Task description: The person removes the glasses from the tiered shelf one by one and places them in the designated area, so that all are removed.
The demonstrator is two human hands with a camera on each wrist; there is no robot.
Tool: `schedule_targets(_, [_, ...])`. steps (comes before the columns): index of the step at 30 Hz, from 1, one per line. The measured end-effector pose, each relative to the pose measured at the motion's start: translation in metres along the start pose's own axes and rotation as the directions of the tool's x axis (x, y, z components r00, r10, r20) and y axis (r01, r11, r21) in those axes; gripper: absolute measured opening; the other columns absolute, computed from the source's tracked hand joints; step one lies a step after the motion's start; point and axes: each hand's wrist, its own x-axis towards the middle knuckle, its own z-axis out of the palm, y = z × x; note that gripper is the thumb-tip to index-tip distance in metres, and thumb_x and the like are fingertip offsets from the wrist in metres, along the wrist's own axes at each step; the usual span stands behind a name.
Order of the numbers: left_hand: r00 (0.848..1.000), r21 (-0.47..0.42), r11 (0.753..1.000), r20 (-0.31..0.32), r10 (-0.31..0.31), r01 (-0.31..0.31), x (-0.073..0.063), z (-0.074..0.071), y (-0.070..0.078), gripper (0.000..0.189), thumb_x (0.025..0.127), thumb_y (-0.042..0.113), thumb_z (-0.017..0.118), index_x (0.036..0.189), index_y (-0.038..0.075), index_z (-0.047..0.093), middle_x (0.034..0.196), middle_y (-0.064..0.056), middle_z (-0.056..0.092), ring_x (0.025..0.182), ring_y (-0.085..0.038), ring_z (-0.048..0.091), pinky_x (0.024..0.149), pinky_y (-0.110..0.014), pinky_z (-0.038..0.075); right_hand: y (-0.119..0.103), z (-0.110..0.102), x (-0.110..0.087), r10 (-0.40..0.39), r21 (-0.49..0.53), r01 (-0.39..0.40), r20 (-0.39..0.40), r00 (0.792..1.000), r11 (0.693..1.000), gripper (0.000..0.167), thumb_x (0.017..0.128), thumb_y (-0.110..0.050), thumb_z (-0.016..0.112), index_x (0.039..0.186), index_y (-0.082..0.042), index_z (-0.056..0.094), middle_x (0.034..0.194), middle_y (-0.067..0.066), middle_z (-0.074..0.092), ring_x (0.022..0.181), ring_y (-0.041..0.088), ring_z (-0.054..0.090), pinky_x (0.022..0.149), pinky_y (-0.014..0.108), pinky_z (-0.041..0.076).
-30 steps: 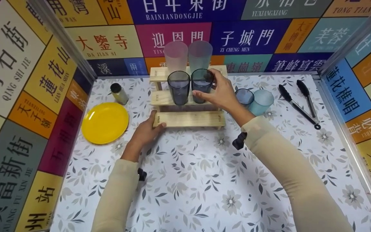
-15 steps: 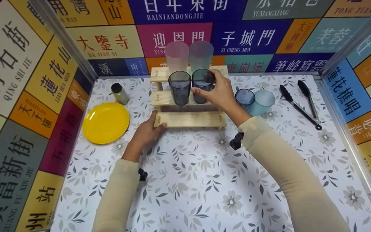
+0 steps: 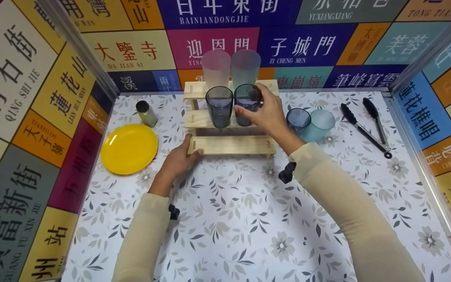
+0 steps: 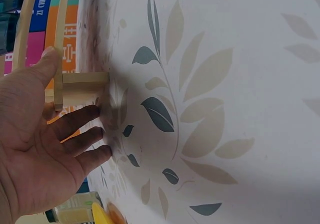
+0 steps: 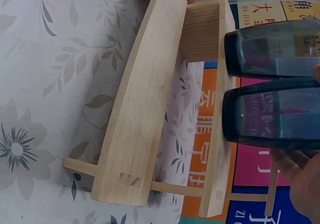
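A three-step wooden rack [image 3: 233, 145] stands at the back of the table. My left hand [image 3: 180, 158] pinches the left end of its lowest step, thumb on top, the other fingers spread below in the left wrist view. On the middle step my right hand [image 3: 266, 111] grips a dark grey glass [image 3: 247, 98] from its right side, thumb in front. This glass stands upright beside a second dark grey glass [image 3: 219, 106], also seen in the right wrist view [image 5: 272, 49]. Two frosted clear cups, a left cup [image 3: 215, 68] and a right cup [image 3: 245, 68], stand on the top step.
Right of the rack are a blue-grey glass [image 3: 298, 119] and a light teal cup [image 3: 320, 123]. Black-tipped tongs [image 3: 368, 129] lie farther right. On the left are a yellow plate [image 3: 129, 149] and a small black-capped bottle [image 3: 146, 113]. Printed panels enclose the table's back and sides.
Both hands keep their hold on the rack and the dark grey glass. The right wrist has shifted very slightly to the left; the whole view has drifted a little.
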Motion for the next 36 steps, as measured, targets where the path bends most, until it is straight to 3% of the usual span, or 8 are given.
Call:
schedule_targets(10, [1.0,0.008,1.0,0.005,-0.007,0.007,-0.001,-0.001,0.003,0.092,0.11,0.063,0.057,0.179,0.02,0.014,0.168,-0.028,0.05,0.15,-0.05,0.056,0.125,-0.062,0.043,0.003,0.001,-0.002,-0.05,-0.025,0.049,-0.04,0.998,0.999,0.08,0.083,-0.05,0.097,0.145,-0.008,0.067,0.126,0.014,0.079,0.108,0.03,0.075,0.097,0.048,0.057])
schedule_targets(19, [1.0,0.008,1.0,0.0,-0.003,0.003,-0.001,-0.001,0.003,0.091,0.11,0.064,0.057,0.179,0.022,0.015,0.167,-0.027,0.051,0.149,-0.049,0.057,0.125,-0.062,0.044,0.006,-0.004,-0.005,-0.05,0.005,0.051,-0.078,0.996,0.999,0.084,0.081,-0.052,0.099,0.149,-0.014,0.066,0.132,0.01,0.078,0.111,0.027,0.072,0.098,0.045,0.056])
schedule_targets(28, [1.0,0.004,1.0,-0.017,0.013,-0.013,-0.003,0.0,0.004,0.09,0.111,0.061,0.058,0.179,0.019,0.017,0.163,-0.031,0.054,0.146,-0.051,0.058,0.123,-0.063,0.045,0.01,-0.015,-0.006,-0.089,-0.022,0.087,-0.099,0.991,0.996,0.081,0.078,-0.048,0.102,0.144,-0.013,0.071,0.121,0.011,0.082,0.099,0.026,0.074,0.086,0.037,0.056])
schedule_targets(36, [1.0,0.005,1.0,-0.007,-0.01,0.01,-0.003,-0.001,0.003,0.09,0.111,0.06,0.058,0.179,0.02,0.016,0.167,-0.028,0.051,0.149,-0.05,0.056,0.124,-0.062,0.043,0.013,-0.029,-0.011,-0.102,-0.021,0.1,-0.089,0.991,0.995,0.08,0.079,-0.049,0.101,0.145,-0.015,0.07,0.122,0.01,0.081,0.112,0.025,0.078,0.098,0.042,0.064])
